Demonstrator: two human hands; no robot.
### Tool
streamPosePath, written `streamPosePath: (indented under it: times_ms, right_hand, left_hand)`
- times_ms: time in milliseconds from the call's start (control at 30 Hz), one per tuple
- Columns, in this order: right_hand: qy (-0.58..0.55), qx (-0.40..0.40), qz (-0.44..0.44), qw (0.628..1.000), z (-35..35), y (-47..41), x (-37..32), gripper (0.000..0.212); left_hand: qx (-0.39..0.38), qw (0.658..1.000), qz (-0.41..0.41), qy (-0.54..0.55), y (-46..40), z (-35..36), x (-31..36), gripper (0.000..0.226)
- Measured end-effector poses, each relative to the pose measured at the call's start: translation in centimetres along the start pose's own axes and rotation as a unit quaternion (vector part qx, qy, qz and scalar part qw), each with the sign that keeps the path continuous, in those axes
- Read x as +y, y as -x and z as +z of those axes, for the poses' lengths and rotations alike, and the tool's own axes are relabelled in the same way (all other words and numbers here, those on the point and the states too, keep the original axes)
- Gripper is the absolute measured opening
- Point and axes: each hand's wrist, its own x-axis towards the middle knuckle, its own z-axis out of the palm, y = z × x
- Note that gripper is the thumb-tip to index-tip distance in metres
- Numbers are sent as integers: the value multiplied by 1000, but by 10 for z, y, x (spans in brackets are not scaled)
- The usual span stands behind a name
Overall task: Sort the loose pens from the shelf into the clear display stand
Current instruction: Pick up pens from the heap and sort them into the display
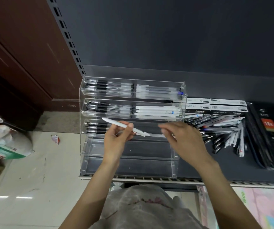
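Dark shelf point(199, 166) carries clear display stand point(83, 113). Left hand point(116, 139) pinches white pen point(124, 125) over third tier; right hand point(182, 138) relaxed, holding nothing. Risk: loose pinch drops pen into wrong tier.

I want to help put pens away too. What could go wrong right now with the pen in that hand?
1. The left hand pinches the white pen only near its middle, above the clear display stand, so it might slip and drop into the wrong tray.
2. The right hand hovers right beside the loose pen pile; a bump could scatter pens along the shelf.
3. White pens already fill the second tray's right half, so squeezing another in may be tight.
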Motion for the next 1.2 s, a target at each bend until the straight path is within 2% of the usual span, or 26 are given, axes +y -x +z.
streamPosePath:
  times_ms: [67, 100, 200, 267, 300, 367, 400, 467, 600, 800, 867, 967, 1067, 1200]
  right_hand:
    - [-121, 10, 8, 993, -1, 2, -13, 28]
    - [-132, 7, 0, 991, 1, 1, -17, 30]
    - [-92, 59, -9, 994, 6, -3, -15, 18]
    - [-56, 103, 24, 993, 2, -5, -3, 15]
    - [-20, 113, 38, 993, 0, -4, 3, 16]
    - [57, 113, 43, 991, -2, -4, 14, 21]
    - [82, 106, 41, 990, 0, -5, 17, 21]
    - [120, 82, 29, 989, 6, -8, 19, 20]
    - [265, -6, -3, 964, 21, -12, 13, 18]
    - [361, -157, 4, 919, 27, -18, 5, 23]
    - [372, -180, 8, 910, 28, -20, 4, 24]
    - [380, -167, 9, 910, 32, -17, 5, 23]
    - [313, -106, 35, 943, 33, -9, 4, 27]
    - [207, -31, 69, 975, 33, 8, 5, 36]
  left_hand:
    - [-18, 1000, 6, 3, 0, 10, -1, 6]
    - [-31, 999, 4, 11, 2, 17, 0, 6]
    - [-68, 997, -26, 20, 6, 30, 3, 10]
    - [-105, 990, -9, -97, 3, 28, 2, 27]
    - [-117, 970, 39, -207, 0, 21, -1, 36]
    - [-102, 893, 186, -398, -7, 7, -6, 46]
    - [-93, 860, 255, -433, -11, 2, -8, 43]
    - [-112, 819, 336, -451, -18, 2, -11, 34]
    - [-189, 731, 362, -547, -28, 11, -24, 42]
    - [-191, 638, 386, -638, -31, 18, -30, 37]
    - [-208, 624, 375, -653, -28, 19, -31, 38]
    - [-215, 625, 374, -651, -26, 20, -32, 34]
    - [-223, 633, 369, -643, -27, 18, -34, 31]
    - [-239, 629, 345, -654, -25, 17, -32, 43]
